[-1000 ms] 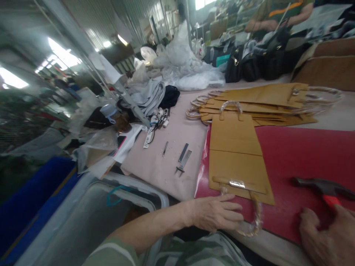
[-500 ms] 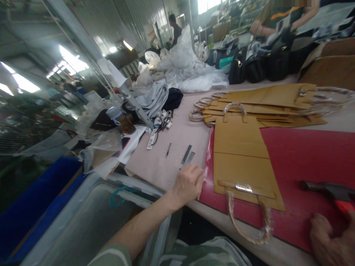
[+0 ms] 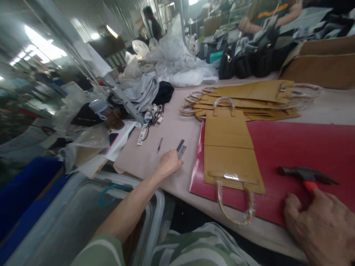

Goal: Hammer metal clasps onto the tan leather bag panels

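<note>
Metal tools (image 3: 180,145) | jutting past left grip (image 3: 170,162) | hammer (image 3: 306,174), handle under right grip (image 3: 321,221)

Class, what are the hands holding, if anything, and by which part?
The right hand holds the hammer by its red handle. The left hand is at the metal tools; whether it grips one cannot be told.

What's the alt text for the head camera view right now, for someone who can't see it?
A person's left hand is at slim metal tools on a pale table, and the right hand lies over the red handle of a hammer. Between them, a tan bag with looped handles lies mostly on a red mat, with a pile of similar bags behind it.
</note>
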{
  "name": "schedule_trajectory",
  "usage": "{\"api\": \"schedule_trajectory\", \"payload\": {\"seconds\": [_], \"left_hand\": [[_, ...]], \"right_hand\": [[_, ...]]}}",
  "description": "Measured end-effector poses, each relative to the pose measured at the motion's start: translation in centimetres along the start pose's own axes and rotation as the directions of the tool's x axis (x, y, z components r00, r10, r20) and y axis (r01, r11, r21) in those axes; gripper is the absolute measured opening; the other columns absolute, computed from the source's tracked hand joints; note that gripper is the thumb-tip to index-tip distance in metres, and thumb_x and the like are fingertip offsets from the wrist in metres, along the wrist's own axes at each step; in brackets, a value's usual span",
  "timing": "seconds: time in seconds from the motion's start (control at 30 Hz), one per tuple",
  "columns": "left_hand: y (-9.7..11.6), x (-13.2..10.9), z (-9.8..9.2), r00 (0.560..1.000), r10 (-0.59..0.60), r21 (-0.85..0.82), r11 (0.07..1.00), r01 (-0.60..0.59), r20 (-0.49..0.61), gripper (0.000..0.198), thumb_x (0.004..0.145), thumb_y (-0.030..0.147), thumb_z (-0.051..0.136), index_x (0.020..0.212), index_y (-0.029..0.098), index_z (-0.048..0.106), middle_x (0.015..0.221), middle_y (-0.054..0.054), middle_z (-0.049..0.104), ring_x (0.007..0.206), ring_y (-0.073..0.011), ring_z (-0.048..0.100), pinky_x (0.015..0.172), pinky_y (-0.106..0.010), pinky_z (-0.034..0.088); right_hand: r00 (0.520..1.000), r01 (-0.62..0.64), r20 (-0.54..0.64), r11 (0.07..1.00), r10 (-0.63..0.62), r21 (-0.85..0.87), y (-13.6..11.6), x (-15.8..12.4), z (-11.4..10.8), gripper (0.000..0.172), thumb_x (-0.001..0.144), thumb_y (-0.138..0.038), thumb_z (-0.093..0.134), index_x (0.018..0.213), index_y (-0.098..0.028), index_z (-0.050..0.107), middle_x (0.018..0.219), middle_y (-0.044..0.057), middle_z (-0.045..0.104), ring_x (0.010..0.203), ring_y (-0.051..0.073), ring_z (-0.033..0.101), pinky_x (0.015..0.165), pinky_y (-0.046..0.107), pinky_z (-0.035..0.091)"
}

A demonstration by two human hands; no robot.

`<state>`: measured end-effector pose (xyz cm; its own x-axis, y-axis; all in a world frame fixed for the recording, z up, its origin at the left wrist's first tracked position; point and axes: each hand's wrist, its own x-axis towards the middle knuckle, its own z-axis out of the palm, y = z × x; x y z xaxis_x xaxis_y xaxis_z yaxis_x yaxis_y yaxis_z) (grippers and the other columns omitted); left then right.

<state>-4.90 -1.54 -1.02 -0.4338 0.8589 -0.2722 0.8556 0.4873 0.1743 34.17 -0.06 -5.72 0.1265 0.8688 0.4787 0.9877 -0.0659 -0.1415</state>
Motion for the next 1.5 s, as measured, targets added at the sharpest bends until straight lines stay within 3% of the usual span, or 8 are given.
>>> {"api": "schedule_trajectory", "payload": {"seconds": [0.2, 0.3, 0.43, 0.53, 0.67, 0.83, 1.1, 1.5], "left_hand": [[-0.6, 0.0, 0.7, 0.999, 0.012, -0.005, 1.000, -0.012, 0.033, 0.014, 0.078, 0.030, 0.066, 0.079, 0.016, 0.069, 0.085, -0.015, 0.074, 0.088, -0.0315, 0.072, 0.069, -0.033, 0.050], [-1.5, -0.2, 0.8, 0.998, 0.003, -0.288, 0.958, 0.015, 0.063, 0.018, 0.078, 0.033, 0.065, 0.070, 0.017, 0.063, 0.070, -0.009, 0.068, 0.074, -0.0257, 0.069, 0.062, -0.030, 0.048], [-1.6, -1.2, 0.8, 0.972, 0.081, -0.864, 0.479, 0.156, 0.220, 0.030, 0.069, 0.040, 0.077, 0.073, 0.015, 0.060, 0.070, -0.003, 0.065, 0.063, -0.0157, 0.063, 0.059, -0.026, 0.050], [-0.2, -2.3, 1.1, 0.964, 0.180, -0.977, 0.120, 0.175, 0.195, 0.042, 0.058, 0.041, 0.088, 0.079, 0.014, 0.061, 0.073, -0.002, 0.066, 0.066, -0.0136, 0.064, 0.066, -0.027, 0.055], [2.5, -3.5, 2.5, 0.969, 0.228, -0.990, -0.085, 0.114, 0.092, 0.043, 0.059, 0.037, 0.090, 0.084, 0.014, 0.063, 0.076, -0.001, 0.067, 0.068, -0.0116, 0.063, 0.070, -0.025, 0.055], [4.6, -4.2, 4.6, 0.962, 0.165, -0.970, 0.075, -0.232, -0.217, 0.027, 0.077, 0.033, 0.077, 0.092, 0.016, 0.064, 0.089, -0.004, 0.071, 0.080, -0.0152, 0.067, 0.079, -0.028, 0.057], [4.4, -5.2, 6.5, 0.746, 0.394, -0.689, 0.307, -0.657, -0.536, 0.010, 0.094, 0.026, 0.059, 0.100, 0.019, 0.057, 0.108, -0.010, 0.071, 0.104, -0.0212, 0.070, 0.095, -0.038, 0.057], [4.0, -5.6, 7.8, 0.708, 0.381, -0.653, 0.286, -0.701, -0.594, 0.012, 0.095, 0.019, 0.061, 0.107, 0.019, 0.057, 0.114, -0.011, 0.070, 0.109, -0.0212, 0.070, 0.099, -0.041, 0.058]], "right_hand": [[0.995, 0.048, 0.088, 0.999, -0.047, -0.016, -0.8, -0.1, -1.8, 0.059, 0.093, -0.047, 0.040, 0.128, -0.003, 0.059, 0.119, 0.027, 0.065, 0.100, 0.045, 0.063, 0.075, 0.050, 0.043], [0.995, 0.028, 0.099, 0.999, -0.030, 0.021, -0.7, -0.4, -1.9, 0.058, 0.094, -0.045, 0.043, 0.134, -0.005, 0.055, 0.125, 0.027, 0.062, 0.108, 0.045, 0.061, 0.080, 0.052, 0.043], [0.996, 0.032, 0.078, 0.999, -0.034, 0.035, -0.2, -0.7, -1.5, 0.056, 0.095, -0.046, 0.045, 0.134, -0.008, 0.054, 0.124, 0.027, 0.062, 0.109, 0.047, 0.059, 0.079, 0.053, 0.043], [0.995, 0.079, 0.051, 0.996, -0.081, 0.050, 0.2, -0.6, -1.2, 0.056, 0.094, -0.046, 0.050, 0.136, -0.009, 0.055, 0.120, 0.028, 0.064, 0.102, 0.049, 0.061, 0.074, 0.054, 0.042], [0.992, 0.117, 0.025, 0.988, -0.121, 0.105, 0.4, -0.3, -1.0, 0.061, 0.092, -0.041, 0.054, 0.143, -0.008, 0.051, 0.117, 0.032, 0.064, 0.098, 0.053, 0.062, 0.070, 0.060, 0.044], [0.997, 0.081, -0.012, 0.985, -0.081, 0.151, 0.2, -0.6, -1.4, 0.064, 0.088, -0.042, 0.062, 0.143, -0.011, 0.054, 0.137, 0.034, 0.054, 0.123, 0.058, 0.052, 0.088, 0.072, 0.044], [0.944, 0.274, 0.028, 0.826, -0.330, 0.492, -3.5, -3.0, -3.0, 0.043, 0.097, -0.039, 0.053, 0.132, -0.014, 0.056, 0.128, 0.022, 0.062, 0.120, 0.040, 0.059, 0.100, 0.059, 0.048], [0.881, 0.362, 0.108, 0.802, -0.461, 0.476, -8.0, -1.7, -0.1, 0.033, 0.097, -0.034, 0.052, 0.124, -0.016, 0.058, 0.133, 0.020, 0.058, 0.121, 0.038, 0.056, 0.098, 0.056, 0.047]]}}
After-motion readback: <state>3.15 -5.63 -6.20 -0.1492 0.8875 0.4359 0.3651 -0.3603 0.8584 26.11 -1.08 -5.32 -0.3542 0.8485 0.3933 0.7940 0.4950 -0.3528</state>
